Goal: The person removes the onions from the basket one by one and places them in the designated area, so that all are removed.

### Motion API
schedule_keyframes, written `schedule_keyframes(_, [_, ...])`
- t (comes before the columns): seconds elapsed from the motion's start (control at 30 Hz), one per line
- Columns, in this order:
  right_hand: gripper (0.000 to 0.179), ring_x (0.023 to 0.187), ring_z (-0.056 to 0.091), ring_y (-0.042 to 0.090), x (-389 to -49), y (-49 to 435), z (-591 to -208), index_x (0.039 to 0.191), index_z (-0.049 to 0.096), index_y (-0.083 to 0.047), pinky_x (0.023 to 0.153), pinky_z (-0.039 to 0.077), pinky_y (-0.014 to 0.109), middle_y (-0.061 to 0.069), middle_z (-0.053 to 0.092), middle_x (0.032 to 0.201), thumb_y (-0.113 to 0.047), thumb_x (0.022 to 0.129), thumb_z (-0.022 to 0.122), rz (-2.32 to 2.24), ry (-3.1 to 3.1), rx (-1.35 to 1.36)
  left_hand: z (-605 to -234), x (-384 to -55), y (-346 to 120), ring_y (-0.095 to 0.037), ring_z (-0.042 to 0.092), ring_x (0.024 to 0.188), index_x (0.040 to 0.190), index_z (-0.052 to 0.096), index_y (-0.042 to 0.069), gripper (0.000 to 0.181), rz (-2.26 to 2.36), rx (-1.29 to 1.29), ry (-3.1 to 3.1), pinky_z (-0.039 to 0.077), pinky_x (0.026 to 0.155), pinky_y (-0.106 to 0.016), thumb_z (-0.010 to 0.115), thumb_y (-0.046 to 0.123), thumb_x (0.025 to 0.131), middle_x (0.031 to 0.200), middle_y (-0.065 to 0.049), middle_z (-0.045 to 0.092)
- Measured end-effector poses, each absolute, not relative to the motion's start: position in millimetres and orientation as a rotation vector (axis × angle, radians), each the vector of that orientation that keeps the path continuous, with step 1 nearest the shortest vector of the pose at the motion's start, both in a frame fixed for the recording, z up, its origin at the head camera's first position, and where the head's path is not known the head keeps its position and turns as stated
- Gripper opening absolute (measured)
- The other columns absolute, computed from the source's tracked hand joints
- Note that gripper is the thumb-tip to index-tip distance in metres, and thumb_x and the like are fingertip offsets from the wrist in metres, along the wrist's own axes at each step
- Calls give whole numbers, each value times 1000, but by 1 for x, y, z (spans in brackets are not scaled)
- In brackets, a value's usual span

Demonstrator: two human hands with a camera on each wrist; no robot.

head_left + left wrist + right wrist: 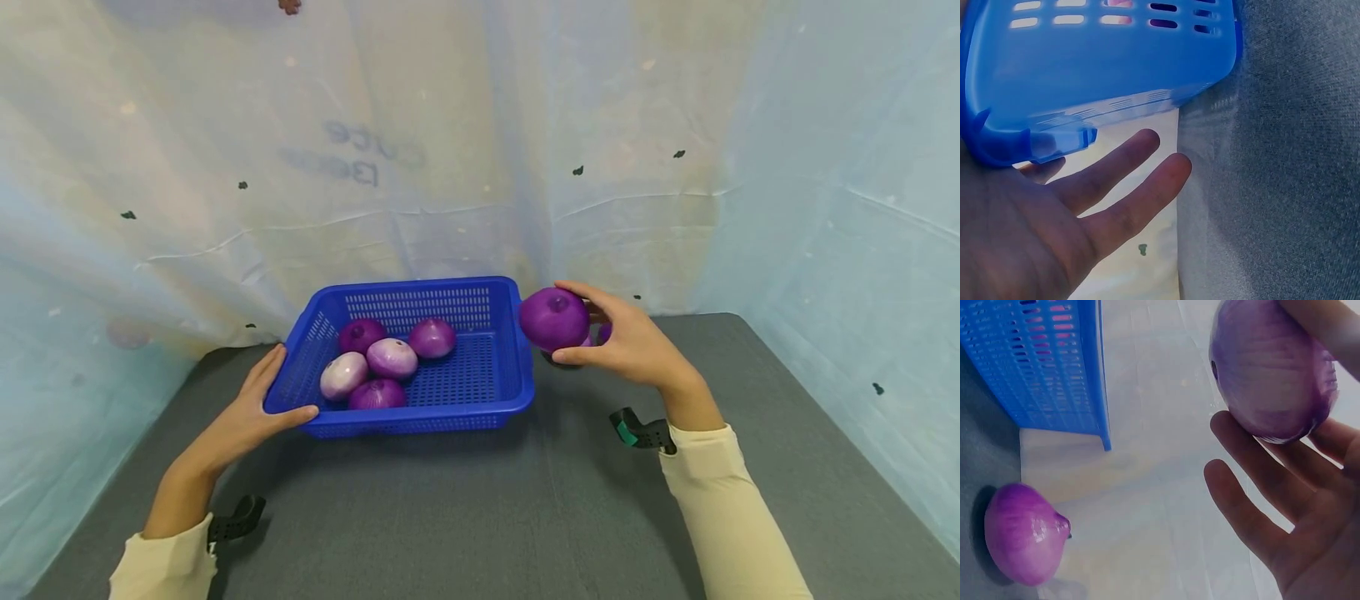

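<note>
- Head view: the left hand [238, 423] is at the near left corner of a blue plastic basket [465, 371], its thumb along the front rim and its other fingers stretched along the left side.
- The right hand [633, 337] has its thumb and fingers curved round a purple onion [553, 321], grasping it near the basket's right end.
- Five more onions lie in the left and middle part of the basket: a dark purple one [362, 335] at the back, a purple one [432, 337] to its right, a pale pink one [392, 358] between, a whitish one [343, 376] at the left and a striped purple one [377, 396] in front.
- The basket sits on a dark grey worktop [480, 508], with pale sheeting [480, 125] behind it; pale yellow sleeves [723, 500] cover both forearms.
- Left wrist view: the left hand's fingers are extended and spread rather than clenched; two point past the slotted basket wall, and the corner of the rim lies against the hand. The thumb is hidden here.
- Right wrist view: the right hand grasps the onion clear of the worktop, while the two nearest fingers reach out below it, only slightly bent.
- A loose onion [1025, 534] rests on the worktop, apart from the basket, its pointed end turned away from the surface.
</note>
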State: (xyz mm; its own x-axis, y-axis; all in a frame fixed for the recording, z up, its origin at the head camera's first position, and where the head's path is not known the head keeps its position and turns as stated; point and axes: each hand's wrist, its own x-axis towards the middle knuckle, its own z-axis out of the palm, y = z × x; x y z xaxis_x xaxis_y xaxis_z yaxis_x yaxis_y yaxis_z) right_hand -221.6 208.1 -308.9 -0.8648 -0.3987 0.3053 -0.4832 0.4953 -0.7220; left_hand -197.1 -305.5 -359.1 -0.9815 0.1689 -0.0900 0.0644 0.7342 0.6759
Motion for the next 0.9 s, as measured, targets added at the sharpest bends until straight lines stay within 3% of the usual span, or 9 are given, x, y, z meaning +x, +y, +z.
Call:
schedule_keyframes(0.3, [85, 124, 59, 29, -224, 219, -308, 152, 40, -27, 97, 52, 51, 8, 53, 145, -31, 80, 84, 1365, -2633, 677, -360, -198, -306, -59, -1, 145, 159, -16, 25, 108, 1107, 186, 2779, 18, 101, -84, 67, 42, 91, 166, -14, -20])
schedule_keyframes(0.63, [86, 127, 55, 28, -221, 230, -309, 152, 39, -34, 88, 54, 43, 5, 51, 145, -39, 79, 84, 1308, -2676, 514, -362, -199, -308, -59, -1, 145, 158, -16, 27, 106, 1122, 192, 2776, 19, 101, -84, 65, 42, 92, 166, -13, -20])
schedule_keyframes(0.9, [88, 130, 49, 34, -221, 239, -307, 153, 36, -28, 93, 50, 52, 8, 48, 148, -36, 80, 84, 1295, -2674, 426, -362, -199, -307, -59, -1, 146, 158, -15, 27, 105, 1126, 186, 2774, 18, 101, -84, 65, 42, 92, 166, -13, -20])
